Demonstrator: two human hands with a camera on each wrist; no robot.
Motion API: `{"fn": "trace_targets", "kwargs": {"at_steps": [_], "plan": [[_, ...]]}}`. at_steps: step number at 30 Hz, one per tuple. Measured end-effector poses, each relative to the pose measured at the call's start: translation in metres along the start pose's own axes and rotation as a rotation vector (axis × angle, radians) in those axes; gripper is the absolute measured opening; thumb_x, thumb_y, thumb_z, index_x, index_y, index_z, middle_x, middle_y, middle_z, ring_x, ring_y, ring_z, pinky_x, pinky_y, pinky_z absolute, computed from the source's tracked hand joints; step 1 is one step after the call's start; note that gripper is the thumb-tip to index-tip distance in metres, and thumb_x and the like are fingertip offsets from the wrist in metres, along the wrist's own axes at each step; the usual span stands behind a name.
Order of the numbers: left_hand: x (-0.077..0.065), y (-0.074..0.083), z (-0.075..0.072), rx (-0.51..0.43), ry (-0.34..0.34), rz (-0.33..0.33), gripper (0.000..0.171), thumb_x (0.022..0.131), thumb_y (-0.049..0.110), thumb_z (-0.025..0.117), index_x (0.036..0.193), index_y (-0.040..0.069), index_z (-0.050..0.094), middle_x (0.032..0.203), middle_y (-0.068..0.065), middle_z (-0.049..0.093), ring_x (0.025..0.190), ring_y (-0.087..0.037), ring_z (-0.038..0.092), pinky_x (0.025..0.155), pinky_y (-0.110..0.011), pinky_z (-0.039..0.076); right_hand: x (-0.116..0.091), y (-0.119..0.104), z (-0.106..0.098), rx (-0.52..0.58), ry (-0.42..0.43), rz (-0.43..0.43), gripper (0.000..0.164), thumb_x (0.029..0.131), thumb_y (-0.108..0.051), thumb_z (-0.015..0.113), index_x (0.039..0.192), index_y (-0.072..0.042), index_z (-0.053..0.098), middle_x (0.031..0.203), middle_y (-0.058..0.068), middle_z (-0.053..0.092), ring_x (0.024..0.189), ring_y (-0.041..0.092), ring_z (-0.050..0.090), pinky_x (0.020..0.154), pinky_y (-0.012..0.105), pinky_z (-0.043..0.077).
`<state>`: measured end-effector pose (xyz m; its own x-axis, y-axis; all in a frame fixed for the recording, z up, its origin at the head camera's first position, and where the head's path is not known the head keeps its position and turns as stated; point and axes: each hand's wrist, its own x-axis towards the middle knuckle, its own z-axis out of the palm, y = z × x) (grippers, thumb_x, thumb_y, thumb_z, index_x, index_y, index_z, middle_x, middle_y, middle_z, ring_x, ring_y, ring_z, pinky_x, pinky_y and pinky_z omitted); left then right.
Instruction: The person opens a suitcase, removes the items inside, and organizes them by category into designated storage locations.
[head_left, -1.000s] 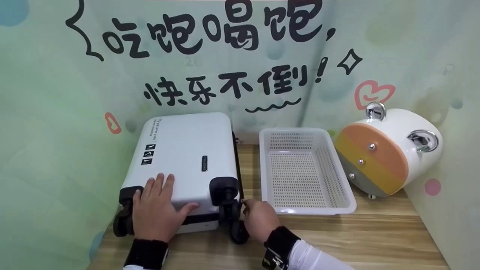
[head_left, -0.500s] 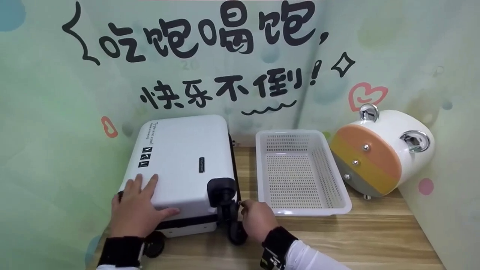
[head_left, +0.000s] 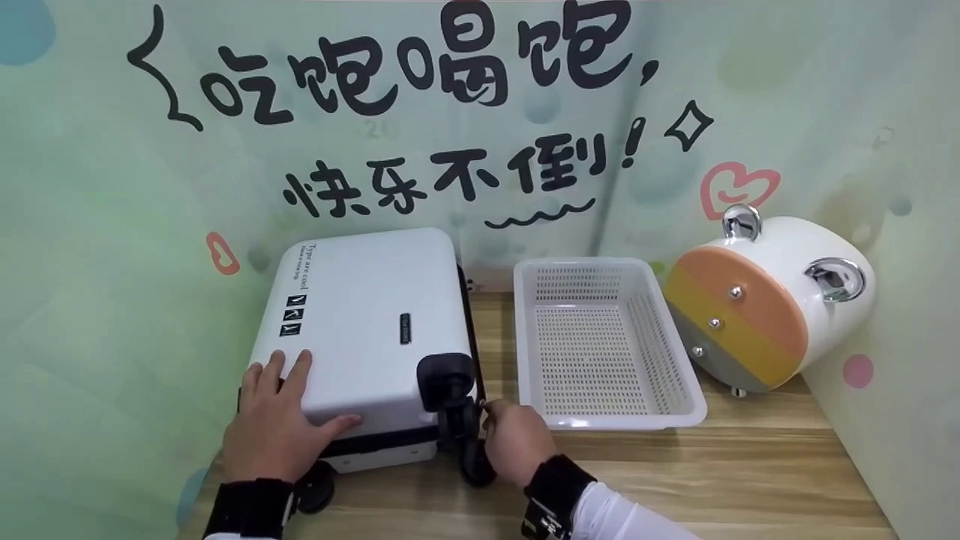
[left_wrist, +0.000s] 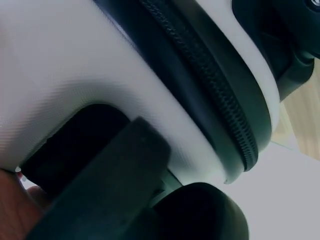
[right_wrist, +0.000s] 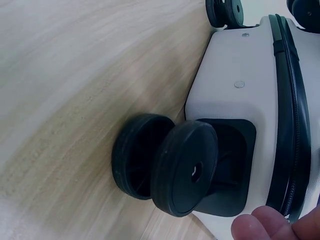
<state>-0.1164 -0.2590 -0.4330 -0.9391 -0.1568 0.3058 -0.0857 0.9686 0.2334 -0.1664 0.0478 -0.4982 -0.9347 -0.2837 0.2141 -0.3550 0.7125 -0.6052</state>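
A white hard-shell suitcase (head_left: 360,300) lies flat on the table, its black wheels toward me. My left hand (head_left: 270,420) rests on the suitcase's near left corner, fingers spread. It covers most of the caster there; that corner's black wheel mount (left_wrist: 80,145) fills part of the left wrist view. Around the side runs a black zipper (right_wrist: 295,130). At the near right corner, beside the caster (head_left: 454,405), my right hand (head_left: 517,439) pinches a small zipper pull at the zipper track. The pull is almost wholly hidden by the fingertips (right_wrist: 267,220).
A white perforated plastic basket (head_left: 611,352) stands just right of the suitcase. Beyond it, against the wall, sits a white rounded case (head_left: 832,300) with a striped orange, yellow and grey face. A printed cloth wall (head_left: 420,172) closes off the back.
My left hand has slid left along the suitcase to its near left corner, with its caster now showing below the wrist. My right hand stays at the near right corner.
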Motion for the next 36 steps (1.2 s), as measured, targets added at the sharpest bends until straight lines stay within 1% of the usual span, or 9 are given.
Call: {"fn": "trace_targets", "kwargs": {"at_steps": [6,11,13,18,22,29,33,36], "plan": [[-0.001,0.003,0.0,0.004,-0.011,-0.026,0.12,0.062,0.087,0.063,0.152,0.013,0.036,0.153,-0.024,0.028,0.134,-0.048,0.022,0.078,-0.075,0.041,-0.004,-0.002,0.0,0.007,0.01,-0.012,0.016,0.089,0.0,0.056,0.09,-0.006,0.071,0.072,-0.004,0.065,0.064,0.014,0.063,0.059,0.032,0.052],[-0.004,0.009,0.0,0.0,-0.046,-0.076,0.124,0.061,0.09,0.059,0.155,0.014,0.031,0.154,-0.025,0.024,0.137,-0.05,0.017,0.083,-0.076,0.038,-0.007,-0.004,0.003,-0.011,0.048,-0.016,0.015,0.09,-0.003,0.058,0.092,-0.007,0.072,0.079,0.005,0.07,0.069,0.021,0.067,0.062,0.037,0.054],[-0.006,0.012,0.0,-0.008,-0.054,-0.096,0.126,0.061,0.091,0.058,0.155,0.013,0.03,0.155,-0.024,0.022,0.138,-0.049,0.015,0.082,-0.075,0.038,-0.008,-0.005,0.004,-0.011,0.059,-0.02,0.014,0.088,-0.002,0.059,0.09,-0.007,0.072,0.079,0.006,0.07,0.069,0.023,0.067,0.062,0.038,0.054],[-0.01,0.02,0.0,-0.022,-0.055,-0.122,0.126,0.061,0.091,0.057,0.155,0.012,0.029,0.156,-0.023,0.02,0.14,-0.047,0.012,0.079,-0.074,0.041,-0.009,-0.004,0.005,0.024,0.076,-0.011,0.012,0.083,0.0,0.061,0.081,-0.01,0.068,0.075,0.005,0.069,0.066,0.022,0.066,0.06,0.038,0.053],[-0.011,0.027,0.0,-0.013,-0.063,-0.138,0.127,0.062,0.091,0.057,0.156,0.011,0.027,0.157,-0.024,0.018,0.141,-0.048,0.011,0.081,-0.074,0.041,-0.008,-0.002,0.007,0.038,0.104,0.007,0.011,0.083,-0.003,0.063,0.079,-0.011,0.068,0.075,0.004,0.069,0.067,0.022,0.066,0.06,0.038,0.053],[-0.013,0.035,0.002,0.005,-0.069,-0.182,0.128,0.06,0.09,0.058,0.156,0.011,0.026,0.157,-0.026,0.016,0.14,-0.049,0.011,0.082,-0.074,0.04,-0.008,0.001,0.011,0.061,0.128,0.034,0.009,0.084,-0.004,0.064,0.085,-0.009,0.071,0.08,0.006,0.07,0.072,0.021,0.067,0.064,0.038,0.053],[-0.013,0.039,0.002,0.015,-0.077,-0.205,0.129,0.06,0.091,0.057,0.156,0.012,0.025,0.157,-0.025,0.015,0.141,-0.049,0.009,0.082,-0.076,0.039,-0.009,-0.001,0.012,0.078,0.137,0.05,0.007,0.086,-0.006,0.066,0.081,-0.01,0.07,0.077,0.004,0.069,0.069,0.019,0.065,0.063,0.038,0.052],[-0.013,0.042,0.002,0.026,-0.074,-0.221,0.129,0.06,0.091,0.057,0.156,0.012,0.026,0.158,-0.025,0.015,0.141,-0.048,0.01,0.08,-0.077,0.039,-0.009,-0.003,0.012,0.083,0.144,0.05,0.012,0.086,-0.006,0.065,0.076,-0.012,0.068,0.073,0.001,0.067,0.065,0.016,0.063,0.06,0.037,0.051]]}}
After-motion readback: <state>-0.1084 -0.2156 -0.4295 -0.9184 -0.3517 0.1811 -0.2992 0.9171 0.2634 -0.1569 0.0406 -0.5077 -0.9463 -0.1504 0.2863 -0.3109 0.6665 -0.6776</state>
